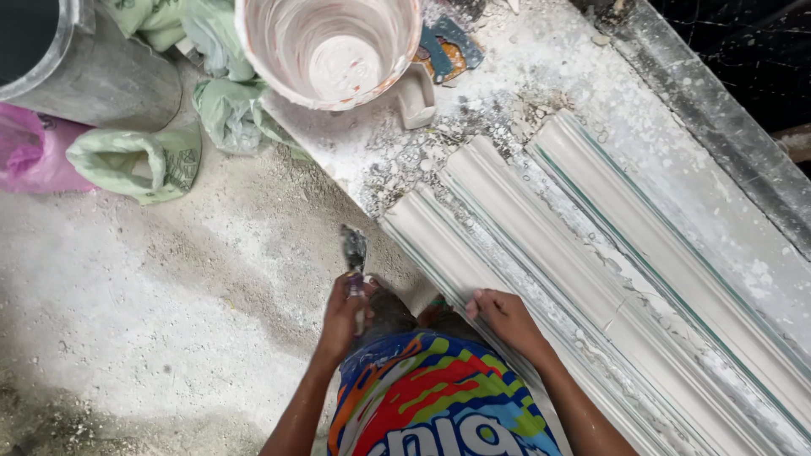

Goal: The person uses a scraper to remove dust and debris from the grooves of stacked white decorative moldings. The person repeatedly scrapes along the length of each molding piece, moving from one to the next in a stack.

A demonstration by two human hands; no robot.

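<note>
Crumpled pale-green sack (135, 160) with dark print, lying on the dusty floor at left. More green bags (224, 110) bunched beside the plaster-smeared bucket (329, 51). Pink plastic bag (29, 152) tucked under the grey metal drum (84, 67), far left.

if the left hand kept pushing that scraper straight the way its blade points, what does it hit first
Likely the end of the nearest white plaster moulding strip on the dusty bench; the left hand aims the scraper up-frame beside it, though depth is unclear.

The left hand (345, 314) grips a scraper (354, 253) just left of the nearest moulding (439, 253), on which the right hand (505, 317) rests. Two more mouldings (541, 228) lie right of it on the bench (676, 143). Beyond the scraper stands a bucket (329, 51), with bags (135, 160) to its left.
</note>
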